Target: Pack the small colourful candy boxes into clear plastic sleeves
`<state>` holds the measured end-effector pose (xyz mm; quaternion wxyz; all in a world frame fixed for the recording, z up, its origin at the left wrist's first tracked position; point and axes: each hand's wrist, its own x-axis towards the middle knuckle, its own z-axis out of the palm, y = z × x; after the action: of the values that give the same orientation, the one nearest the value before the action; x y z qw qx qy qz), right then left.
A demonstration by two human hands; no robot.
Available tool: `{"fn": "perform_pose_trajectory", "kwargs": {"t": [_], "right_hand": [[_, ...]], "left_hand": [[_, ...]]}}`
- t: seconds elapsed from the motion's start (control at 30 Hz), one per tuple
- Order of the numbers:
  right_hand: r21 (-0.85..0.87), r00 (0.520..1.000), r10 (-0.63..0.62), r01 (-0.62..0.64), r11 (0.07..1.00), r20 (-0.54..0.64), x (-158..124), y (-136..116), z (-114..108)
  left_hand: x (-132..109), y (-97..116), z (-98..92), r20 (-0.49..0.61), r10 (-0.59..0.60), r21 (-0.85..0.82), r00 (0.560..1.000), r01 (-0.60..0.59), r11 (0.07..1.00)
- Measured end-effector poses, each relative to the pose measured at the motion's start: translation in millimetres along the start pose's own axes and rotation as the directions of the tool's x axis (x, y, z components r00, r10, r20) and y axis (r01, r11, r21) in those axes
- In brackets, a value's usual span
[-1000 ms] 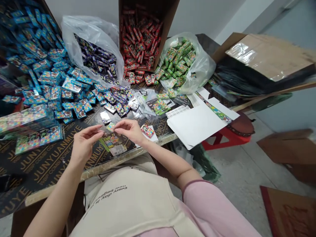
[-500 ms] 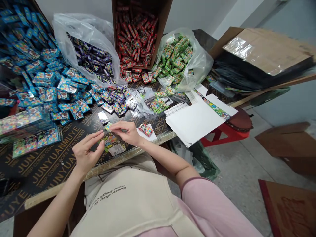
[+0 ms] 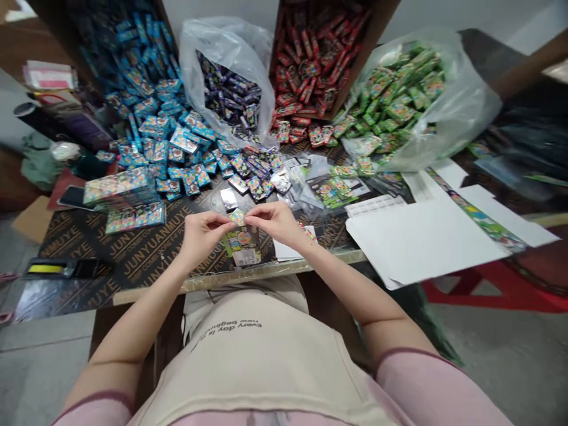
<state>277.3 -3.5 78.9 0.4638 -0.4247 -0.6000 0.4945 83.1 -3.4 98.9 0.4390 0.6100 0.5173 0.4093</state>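
My left hand [image 3: 202,234] and my right hand [image 3: 277,222] meet over the near edge of the dark board table [image 3: 89,260]. Both pinch a small colourful packet [image 3: 238,217] held between their fingertips. Right under it hangs or lies a clear plastic bag [image 3: 243,245] with a printed card inside. Whether the packet is inside the bag's mouth I cannot tell. A small red packet [image 3: 308,232] lies on a white slip just right of my right wrist.
Blue packets [image 3: 164,136] spill across the back left. Behind stand a clear bag of purple packets [image 3: 231,94], a carton of red packets [image 3: 310,59] and a bag of green packets [image 3: 399,89]. White sheets [image 3: 421,236] overhang the right edge. Filled display bags [image 3: 128,204] lie left.
My left hand has come up to meet the right and now pinches the packet too. The camera has swung left and tilted down.
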Motion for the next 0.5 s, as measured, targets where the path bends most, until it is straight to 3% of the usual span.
{"fn": "perform_pose_trajectory", "kwargs": {"t": [0.13,0.3,0.4,0.5], "right_hand": [[-0.062,0.999,-0.039,0.038,0.997,-0.02,-6.5,5.2,-0.6],[-0.193,0.972,-0.228,0.213,0.958,-0.058,-26.3,25.2,-0.5],[-0.231,0.967,-0.244,0.221,0.948,-0.075,-33.8,36.0,5.9],[-0.246,0.962,-0.236,0.198,0.949,-0.138,-29.3,36.8,18.9]], "left_hand": [[-7.0,-6.7,-1.8,0.017,0.101,0.03,0.995,-0.102,0.994],[-10.6,-24.3,-8.9,0.134,0.26,0.141,0.956,-0.278,0.95],[-9.3,-30.5,-10.7,0.148,0.262,0.123,0.954,-0.28,0.952],[-8.0,-30.5,-14.0,0.088,0.211,0.072,0.973,-0.218,0.973]]}}
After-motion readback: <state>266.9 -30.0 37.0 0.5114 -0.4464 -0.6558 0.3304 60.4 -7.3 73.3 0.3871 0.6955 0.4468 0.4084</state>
